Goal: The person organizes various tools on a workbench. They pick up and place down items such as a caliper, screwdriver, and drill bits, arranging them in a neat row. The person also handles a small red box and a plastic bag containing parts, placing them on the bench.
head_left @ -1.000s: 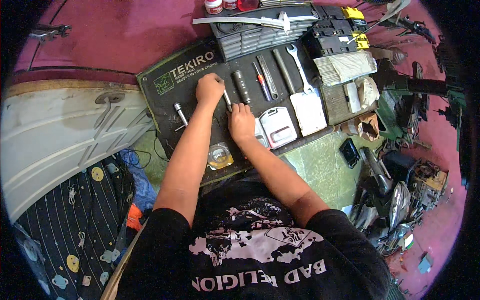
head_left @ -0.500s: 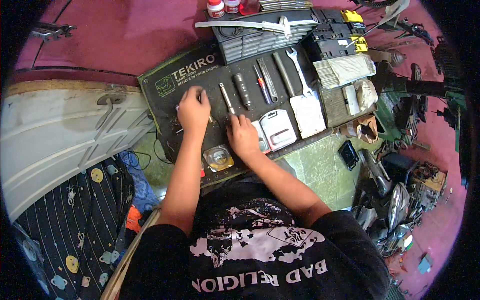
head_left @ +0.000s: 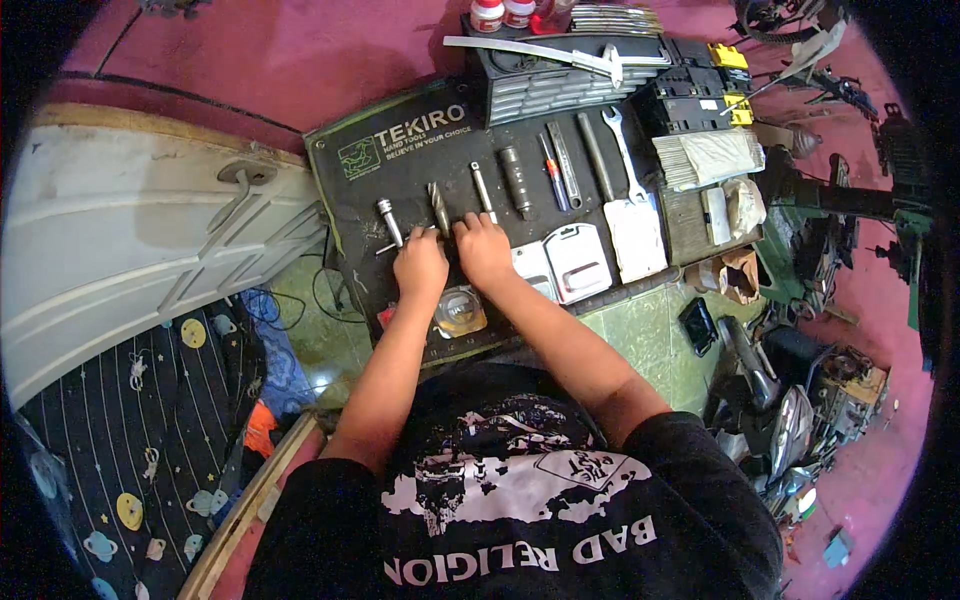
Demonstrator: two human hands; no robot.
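Observation:
My left hand [head_left: 422, 266] rests low on the dark tool mat [head_left: 350, 133], fingers curled down beside the lower end of a twist drill bit [head_left: 438, 207]. Whatever those fingers hold is hidden. On the bit's other side is my right hand [head_left: 484, 252], its bent fingers close together near the bit and the lower end of a slim metal bar [head_left: 483, 185]. I cannot see what is under them. Left of the bit lies a socket tool [head_left: 388, 218] with a thin crossbar by my left hand. A tape measure [head_left: 460, 311] in clear packaging sits beside my left wrist.
Rightward on the mat lie a dark cylinder [head_left: 515, 180], a screwdriver [head_left: 553, 172], a metal rod [head_left: 594, 155] and an open-end wrench [head_left: 625, 150]. White packs [head_left: 580, 263] lie nearer me. A caliper [head_left: 540, 50] tops a drawer cabinet [head_left: 555, 92]. A white door [head_left: 150, 200] stands left.
My left hand has come down the mat toward me, uncovering the socket tool and drill bit. My right hand has moved up beside the bit. The whole view has shifted a little.

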